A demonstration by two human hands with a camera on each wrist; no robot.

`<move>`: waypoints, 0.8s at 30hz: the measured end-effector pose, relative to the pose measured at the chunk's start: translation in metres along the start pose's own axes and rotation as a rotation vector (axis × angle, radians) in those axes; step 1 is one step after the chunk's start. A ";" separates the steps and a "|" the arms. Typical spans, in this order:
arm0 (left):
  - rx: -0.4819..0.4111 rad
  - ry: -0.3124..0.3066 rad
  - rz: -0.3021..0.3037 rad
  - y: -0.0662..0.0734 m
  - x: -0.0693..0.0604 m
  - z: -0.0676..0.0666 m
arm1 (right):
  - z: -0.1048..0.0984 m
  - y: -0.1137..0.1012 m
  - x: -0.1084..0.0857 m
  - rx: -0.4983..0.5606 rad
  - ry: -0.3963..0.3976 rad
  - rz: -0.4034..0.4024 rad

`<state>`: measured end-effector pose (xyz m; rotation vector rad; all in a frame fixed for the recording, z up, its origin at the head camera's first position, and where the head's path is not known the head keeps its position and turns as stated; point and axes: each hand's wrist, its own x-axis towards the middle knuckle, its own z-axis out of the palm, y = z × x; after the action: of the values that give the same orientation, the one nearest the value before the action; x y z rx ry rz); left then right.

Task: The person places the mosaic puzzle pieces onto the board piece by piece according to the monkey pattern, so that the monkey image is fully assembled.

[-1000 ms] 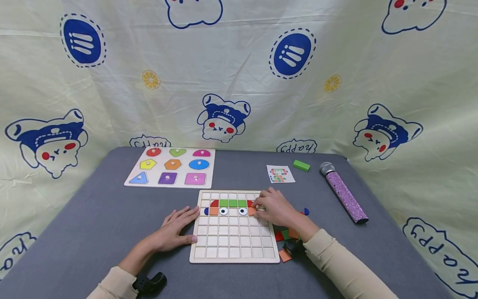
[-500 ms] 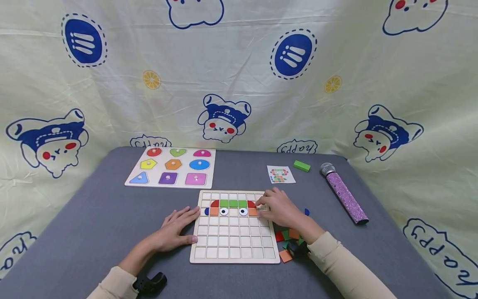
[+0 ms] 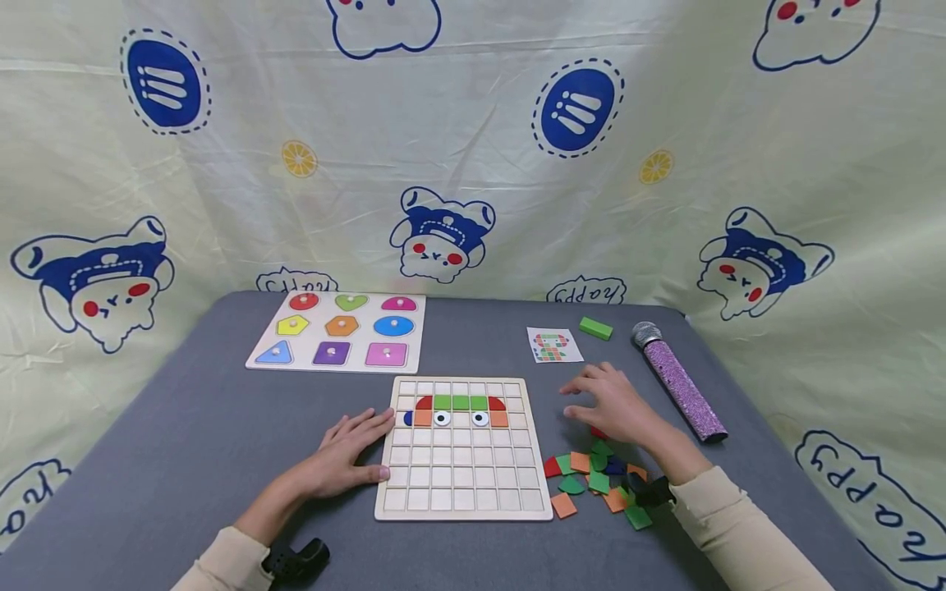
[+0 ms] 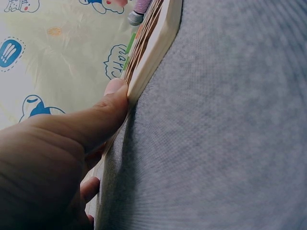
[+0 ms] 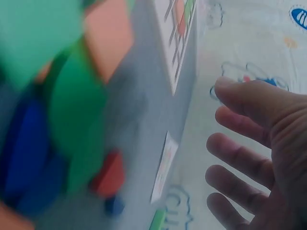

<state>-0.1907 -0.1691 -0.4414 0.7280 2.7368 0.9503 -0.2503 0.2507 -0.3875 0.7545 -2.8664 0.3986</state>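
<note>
A wooden grid board (image 3: 464, 476) holds a row of red and green pieces (image 3: 461, 402), with orange pieces, two eye pieces (image 3: 480, 419) and a blue piece (image 3: 408, 419) in the row below. My left hand (image 3: 343, 455) rests at the board's left edge; in the left wrist view its thumb (image 4: 103, 115) touches the rim. Right of the board, my right hand (image 3: 613, 402) hovers with fingers apart and nothing in them. Loose coloured pieces (image 3: 599, 482) lie below it, and the right wrist view shows a red piece (image 5: 109, 175) and green pieces (image 5: 76, 105) near that hand.
A shape puzzle board (image 3: 355, 328) lies at the back left. Toward the back right are a small pattern card (image 3: 554, 345), a green block (image 3: 595, 328) and a glittery purple microphone (image 3: 683, 386). A printed cloth (image 3: 473, 123) hangs behind the table.
My right hand has left the board's upper right and moved right, over the table near the loose pieces, uncovering the red and orange pieces at the row ends. My left hand has not moved.
</note>
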 end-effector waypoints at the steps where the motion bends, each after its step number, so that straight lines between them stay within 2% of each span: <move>1: 0.001 0.000 0.001 0.000 0.000 0.000 | -0.001 0.005 -0.003 0.003 -0.003 0.006; 12: -0.006 -0.004 -0.009 0.000 0.000 -0.001 | -0.005 0.048 -0.025 -0.017 -0.044 0.070; 24: -0.003 -0.006 0.001 0.000 0.001 -0.001 | 0.003 0.067 -0.032 -0.050 -0.087 0.098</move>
<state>-0.1915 -0.1695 -0.4410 0.7307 2.7298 0.9507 -0.2568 0.3211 -0.4114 0.6398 -2.9912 0.3121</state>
